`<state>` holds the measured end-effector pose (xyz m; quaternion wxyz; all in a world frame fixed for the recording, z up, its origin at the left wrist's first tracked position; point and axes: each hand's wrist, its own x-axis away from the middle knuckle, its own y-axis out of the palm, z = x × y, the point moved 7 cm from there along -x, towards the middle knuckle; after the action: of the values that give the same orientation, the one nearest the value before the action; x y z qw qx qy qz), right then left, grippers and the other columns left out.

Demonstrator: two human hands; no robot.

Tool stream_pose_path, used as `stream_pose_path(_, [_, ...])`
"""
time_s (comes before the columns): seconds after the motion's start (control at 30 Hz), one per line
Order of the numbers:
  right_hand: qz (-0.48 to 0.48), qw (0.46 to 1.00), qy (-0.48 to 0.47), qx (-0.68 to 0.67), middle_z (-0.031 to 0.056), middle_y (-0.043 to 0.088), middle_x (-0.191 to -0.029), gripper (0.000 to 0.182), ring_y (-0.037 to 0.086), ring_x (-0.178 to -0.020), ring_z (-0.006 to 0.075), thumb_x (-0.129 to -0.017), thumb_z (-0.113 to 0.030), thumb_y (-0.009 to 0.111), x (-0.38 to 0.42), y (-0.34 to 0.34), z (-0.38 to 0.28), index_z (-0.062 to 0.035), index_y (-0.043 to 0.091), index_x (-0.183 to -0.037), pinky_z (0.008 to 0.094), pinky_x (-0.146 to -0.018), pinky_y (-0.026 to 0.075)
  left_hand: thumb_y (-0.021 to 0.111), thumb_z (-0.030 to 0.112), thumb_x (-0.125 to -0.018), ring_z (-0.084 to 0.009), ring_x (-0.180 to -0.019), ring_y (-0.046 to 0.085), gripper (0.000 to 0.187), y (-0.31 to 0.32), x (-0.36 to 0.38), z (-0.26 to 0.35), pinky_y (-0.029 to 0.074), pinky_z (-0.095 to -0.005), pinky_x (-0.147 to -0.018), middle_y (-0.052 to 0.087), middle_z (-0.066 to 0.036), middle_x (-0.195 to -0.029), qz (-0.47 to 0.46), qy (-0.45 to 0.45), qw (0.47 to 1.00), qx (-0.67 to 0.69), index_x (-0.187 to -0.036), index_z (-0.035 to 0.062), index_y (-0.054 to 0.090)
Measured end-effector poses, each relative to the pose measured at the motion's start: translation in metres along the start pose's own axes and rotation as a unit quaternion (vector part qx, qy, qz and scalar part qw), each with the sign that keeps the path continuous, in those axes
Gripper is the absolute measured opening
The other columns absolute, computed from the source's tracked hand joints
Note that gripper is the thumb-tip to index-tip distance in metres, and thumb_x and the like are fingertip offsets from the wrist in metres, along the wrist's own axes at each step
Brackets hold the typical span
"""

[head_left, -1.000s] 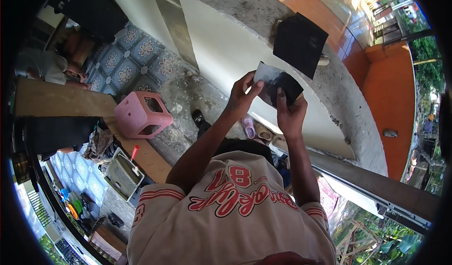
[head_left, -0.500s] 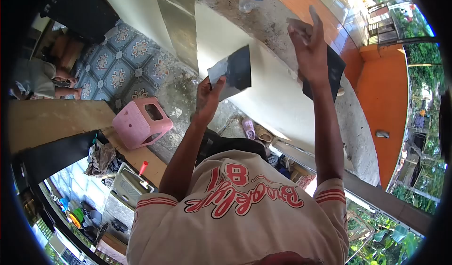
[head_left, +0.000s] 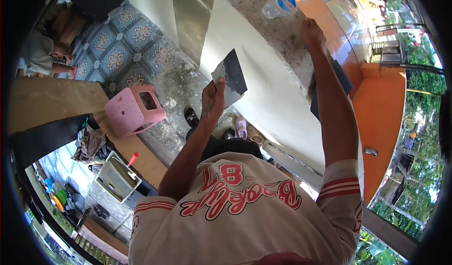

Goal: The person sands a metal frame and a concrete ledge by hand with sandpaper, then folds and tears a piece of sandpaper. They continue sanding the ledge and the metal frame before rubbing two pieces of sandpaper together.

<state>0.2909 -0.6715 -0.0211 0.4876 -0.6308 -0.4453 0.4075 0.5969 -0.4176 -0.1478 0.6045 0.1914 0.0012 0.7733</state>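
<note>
Left hand (head_left: 213, 99) closed on the lower edge of a dark sheet (head_left: 230, 76), held up tilted before the pale wall face (head_left: 263, 100), above the rough floor. Right hand (head_left: 312, 31) raised over the concrete ledge (head_left: 282, 34), fingers curled into a loose fist, nothing seen in it; whether touching the ledge, cannot tell. Clear cup (head_left: 278, 4) with a blue-printed lid just beside that hand, lying on the ledge. Second dark sheet (head_left: 343, 79) on the ledge, mostly hidden behind the right forearm. Metal strip (head_left: 190, 15) running up the wall to the left of the held sheet. Below, a pink stool (head_left: 134, 110) tipped on the floor, near a wooden board (head_left: 52, 106); slippers (head_left: 241, 127) at the foot of the wall. Grey box (head_left: 117, 176) with a red-handled tool (head_left: 132, 159) further down, well apart from both hands. Another person (head_left: 40, 58) sitting on the patterned tiles at far left.
</note>
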Motion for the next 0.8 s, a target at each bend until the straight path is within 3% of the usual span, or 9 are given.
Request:
stream_pose_path(0.03, [-0.005, 1.000, 0.006, -0.006, 0.0165, 0.061, -0.137, 0.053, 0.054, -0.129, 0.0365, -0.099, -0.044, 0.034, 0.002, -0.002, 0.000, -0.0165, 0.059, -0.137, 0.0512, -0.110, 0.035, 0.053, 0.042, -0.104, -0.0125, -0.079, 0.052, 0.051, 0.002, 0.002, -0.002, 0.045, -0.0319, -0.071, 0.063, -0.005, -0.087, 0.008, 0.002, 1.000, 0.001, -0.115, -0.0057, 0.063])
stream_pose_path(0.17, [0.002, 1.000, -0.011, -0.017, 0.0166, 0.061, -0.137, 0.052, 0.054, -0.130, 0.0360, -0.099, -0.044, 0.034, 0.001, -0.003, -0.002, -0.0171, 0.059, -0.137, 0.0518, -0.111, 0.034, 0.049, 0.046, -0.104, -0.0118, -0.076, 0.050, 0.056, 0.027, 0.012, -0.001, 0.043, -0.0316, -0.068, 0.061, -0.006, -0.084, 0.041, 0.034, 0.999, 0.000, -0.113, -0.0072, 0.063])
stream_pose_path(0.27, [-0.005, 1.000, -0.010, -0.012, 0.0144, 0.058, -0.141, 0.056, 0.051, -0.133, 0.0357, -0.097, -0.051, 0.036, -0.007, 0.004, 0.002, -0.0218, 0.057, -0.140, 0.0516, -0.113, 0.033, 0.049, 0.046, -0.104, -0.0104, -0.074, 0.048, 0.056, 0.044, 0.026, -0.003, 0.041, -0.0307, -0.066, 0.060, -0.004, -0.081, 0.082, 0.053, 0.995, 0.024, -0.112, -0.0075, 0.063])
stream_pose_path(0.33, [0.006, 1.000, -0.002, -0.024, 0.0156, 0.062, -0.137, 0.052, 0.054, -0.130, 0.0351, -0.099, -0.043, 0.036, -0.003, 0.000, 0.000, -0.0154, 0.060, -0.136, 0.0529, -0.111, 0.032, 0.050, 0.045, -0.104, -0.0097, -0.073, 0.048, 0.055, 0.055, 0.036, -0.005, 0.041, -0.0301, -0.065, 0.060, -0.003, -0.079, 0.097, 0.051, 0.994, 0.031, -0.112, -0.0076, 0.064])
stream_pose_path(0.57, [0.021, 0.999, -0.014, -0.023, 0.0168, 0.063, -0.135, 0.053, 0.056, -0.128, 0.0347, -0.097, -0.042, 0.039, -0.004, 0.002, -0.003, -0.0129, 0.061, -0.134, 0.0530, -0.108, 0.033, 0.058, 0.039, -0.102, -0.0088, -0.074, 0.047, 0.046, 0.089, 0.054, -0.006, 0.040, -0.0286, -0.065, 0.060, -0.001, -0.079, 0.137, 0.103, 0.983, 0.060, -0.107, -0.0064, 0.065])
stream_pose_path(0.77, [0.008, 1.000, 0.002, -0.021, 0.0153, 0.065, -0.132, 0.051, 0.059, -0.125, 0.0334, -0.097, -0.042, 0.039, -0.010, 0.008, -0.004, -0.0119, 0.062, -0.131, 0.0525, -0.107, 0.034, 0.062, 0.037, -0.101, -0.0069, -0.079, 0.050, 0.038, 0.093, 0.054, -0.010, 0.041, -0.0255, -0.070, 0.062, 0.001, -0.089, 0.160, 0.097, 0.972, 0.144, -0.110, 0.0004, 0.066])
stream_pose_path(0.8, [0.011, 1.000, 0.001, -0.015, 0.0152, 0.066, -0.131, 0.051, 0.059, -0.125, 0.0334, -0.097, -0.042, 0.038, -0.012, 0.008, -0.003, -0.0116, 0.063, -0.130, 0.0524, -0.106, 0.035, 0.062, 0.037, -0.101, -0.0060, -0.076, 0.048, 0.037, 0.089, 0.051, -0.018, 0.039, -0.0256, -0.067, 0.060, 0.002, -0.085, 0.155, 0.057, 0.977, 0.137, -0.107, 0.0010, 0.066])
